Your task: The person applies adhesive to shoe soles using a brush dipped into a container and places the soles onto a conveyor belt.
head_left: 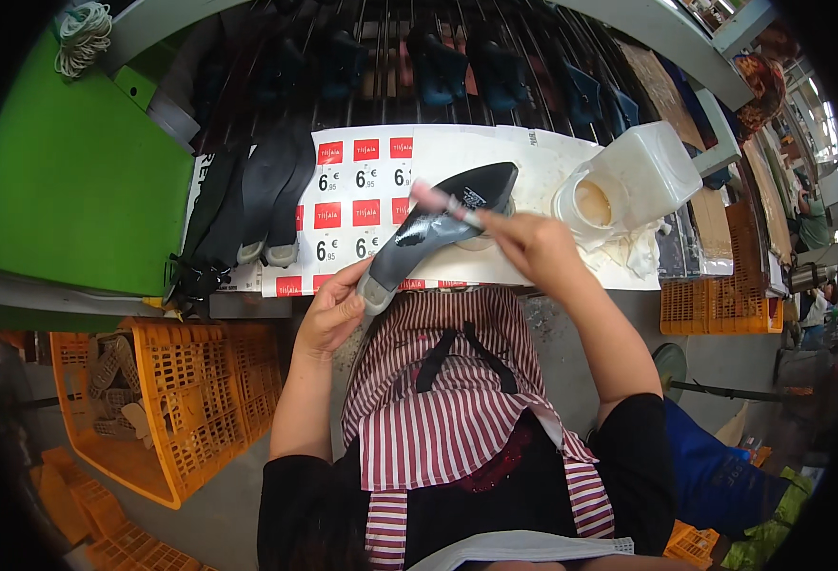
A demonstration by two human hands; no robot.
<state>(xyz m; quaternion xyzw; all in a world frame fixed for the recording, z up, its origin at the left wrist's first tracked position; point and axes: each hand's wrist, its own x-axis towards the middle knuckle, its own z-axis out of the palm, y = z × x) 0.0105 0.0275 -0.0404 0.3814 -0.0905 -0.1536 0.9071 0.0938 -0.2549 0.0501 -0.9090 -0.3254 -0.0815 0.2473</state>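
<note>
My left hand (331, 312) grips a black shoe sole (414, 244) by its pale grey heel end, with the pointed toe tilted up to the right. Part of the sole's face is shiny and wet-looking. In my right hand (540, 249) is a small brush (455, 208) with a pinkish head, held over the middle of the sole. Several more black soles (274, 190) with grey heel ends lie side by side to the left. At the right, a cut-open translucent plastic jug (640, 176) holds pale liquid in its opening.
Printed paper sheets (343, 203) cover the work surface. Beyond them runs a rack of dark rods (381, 90) carrying dark shoe parts (438, 71). A green panel (76, 181) stands at left, above an orange crate (195, 409) with soles inside. Another orange crate (714, 306) sits at right.
</note>
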